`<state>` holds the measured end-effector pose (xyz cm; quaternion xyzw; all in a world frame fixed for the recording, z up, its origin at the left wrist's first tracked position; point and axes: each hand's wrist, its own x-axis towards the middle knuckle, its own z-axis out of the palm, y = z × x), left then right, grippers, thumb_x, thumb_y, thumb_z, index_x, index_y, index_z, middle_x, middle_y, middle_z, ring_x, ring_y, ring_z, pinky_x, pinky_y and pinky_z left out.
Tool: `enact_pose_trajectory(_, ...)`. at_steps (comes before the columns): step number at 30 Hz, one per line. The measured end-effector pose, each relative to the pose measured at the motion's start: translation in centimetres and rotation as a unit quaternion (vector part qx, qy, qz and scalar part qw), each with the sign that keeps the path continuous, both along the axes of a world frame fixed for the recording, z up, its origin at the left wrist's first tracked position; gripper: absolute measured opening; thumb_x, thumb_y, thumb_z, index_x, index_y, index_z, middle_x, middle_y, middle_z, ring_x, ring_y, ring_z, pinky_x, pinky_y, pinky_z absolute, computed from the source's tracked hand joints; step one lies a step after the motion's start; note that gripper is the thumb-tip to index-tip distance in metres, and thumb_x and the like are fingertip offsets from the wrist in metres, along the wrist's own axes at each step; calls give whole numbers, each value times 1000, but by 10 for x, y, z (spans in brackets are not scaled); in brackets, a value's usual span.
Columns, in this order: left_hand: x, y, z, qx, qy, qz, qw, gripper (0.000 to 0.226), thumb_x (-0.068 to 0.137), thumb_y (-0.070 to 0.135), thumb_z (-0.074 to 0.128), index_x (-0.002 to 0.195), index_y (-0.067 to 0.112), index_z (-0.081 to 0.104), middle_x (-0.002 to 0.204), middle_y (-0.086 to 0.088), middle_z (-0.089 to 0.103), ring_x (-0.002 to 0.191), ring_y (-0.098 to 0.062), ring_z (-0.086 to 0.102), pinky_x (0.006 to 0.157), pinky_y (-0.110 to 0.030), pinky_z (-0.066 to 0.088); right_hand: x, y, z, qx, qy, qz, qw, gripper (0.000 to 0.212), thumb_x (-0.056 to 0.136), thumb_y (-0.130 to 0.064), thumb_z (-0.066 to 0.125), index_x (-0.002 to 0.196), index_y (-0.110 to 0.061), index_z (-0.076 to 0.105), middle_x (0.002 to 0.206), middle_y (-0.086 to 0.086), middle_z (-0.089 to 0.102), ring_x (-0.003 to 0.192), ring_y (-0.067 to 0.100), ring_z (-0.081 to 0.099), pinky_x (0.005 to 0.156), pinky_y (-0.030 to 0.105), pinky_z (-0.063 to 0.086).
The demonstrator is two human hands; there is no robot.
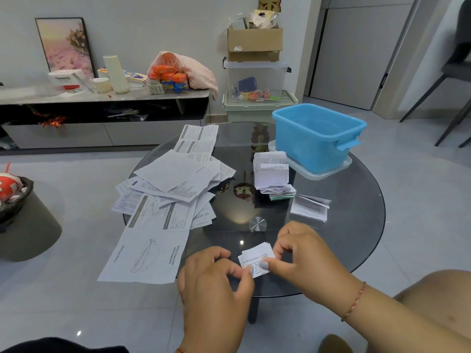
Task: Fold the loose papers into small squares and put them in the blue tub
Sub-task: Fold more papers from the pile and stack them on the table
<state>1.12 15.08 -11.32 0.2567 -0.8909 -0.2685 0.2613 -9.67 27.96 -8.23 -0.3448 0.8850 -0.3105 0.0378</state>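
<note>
Head view: your left hand [214, 278] and right hand [303, 253] both pinch a small folded paper [256, 261] over the glass table's [356, 200] near edge; the blue tub [318, 138] sits far right.

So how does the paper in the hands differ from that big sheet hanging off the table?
The held paper is folded small and pinched by the left hand and right hand; the big sheet lies unfolded, untouched, overhanging the table. It shows a drawing; the held one only text. Both are white and printed.
</note>
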Motion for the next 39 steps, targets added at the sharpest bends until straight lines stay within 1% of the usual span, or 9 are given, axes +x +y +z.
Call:
enact_pose_trajectory(7, 1, -5, 6, -10, -4, -19, 1000, 37, 62, 32, 82, 64, 41, 46, 77, 27, 49, 79, -4, 40, 71, -30, 31, 1, 0, 2, 30, 8, -14, 999, 32, 75, -41, 73, 70, -33, 42, 86, -15, 43, 88, -2, 36, 70, 12, 31)
enact_pose_trajectory(10, 3, -8, 7, -4, -10, -47, 999, 30, 67, 31, 81, 62, 43, 54, 83, 28, 51, 84, 1, 35, 75, -29, 29, 0, 1, 5, 36, 9, 1, 999, 29, 77, -41, 71, 75, -35, 43, 88, -16, 43, 88, -1, 35, 72, 12, 33)
enact_pose_trajectory(13, 5, -10, 9, 14, -16, -58, 998, 24, 69, 33, 80, 62, 46, 61, 83, 29, 53, 92, 3, 40, 77, -27, 29, 1, 2, 8, 39, -4, 11, 999, 22, 78, -42, 70, 82, -37, 49, 93, -15, 45, 94, 2, 36, 76, 12, 33)
enact_pose_trajectory(15, 6, -10, 12, 28, -25, -62, 997, 27, 70, 37, 78, 59, 49, 57, 85, 31, 53, 99, 8, 38, 79, -26, 31, 4, -1, 8, 51, 1, 4, 999, 27, 73, -50, 69, 85, -37, 50, 93, -17, 43, 95, 4, 36, 79, 17, 31)
enact_pose_trajectory(20, 7, -7, 19, 46, -47, -62, 996, 28, 69, 45, 76, 55, 52, 52, 87, 31, 51, 97, 11, 35, 83, -25, 34, 7, -11, 9, 105, 11, -16, 994, 41, 64, -61, 66, 87, -35, 44, 95, -17, 38, 96, 7, 34, 86, 25, 30)
enact_pose_trajectory(27, 8, -7, 25, 35, -61, -69, 995, 13, 74, 47, 71, 68, 49, 59, 91, 32, 49, 93, 4, 35, 83, -20, 33, -5, -1, 15, 65, -56, 22, 996, 32, 73, -35, 73, 84, -38, 43, 97, -14, 45, 92, 4, 42, 80, 18, 38)
enact_pose_trajectory(30, 8, -9, 23, 34, -54, -75, 995, 17, 74, 46, 72, 66, 50, 58, 91, 32, 50, 95, 8, 37, 81, -19, 31, -10, 5, 18, 56, -67, 34, 996, 32, 76, -27, 74, 82, -38, 44, 94, -14, 47, 87, 3, 46, 74, 14, 40)
enact_pose_trajectory(35, 7, -13, 15, 35, -33, -89, 995, 28, 70, 39, 77, 58, 54, 56, 86, 32, 53, 98, 8, 40, 78, -16, 30, -12, 14, 18, 42, -71, 48, 995, 26, 76, -25, 74, 82, -35, 51, 92, -11, 50, 87, 4, 49, 76, 12, 41)
enact_pose_trajectory(39, 2, -14, 15, -4, -16, -94, 995, 14, 65, 39, 82, 68, 46, 70, 80, 38, 50, 90, 5, 43, 79, -26, 32, -11, 18, 19, -3, -64, 35, 997, 22, 77, -18, 71, 78, -34, 55, 83, -9, 55, 80, 4, 51, 69, 12, 42)
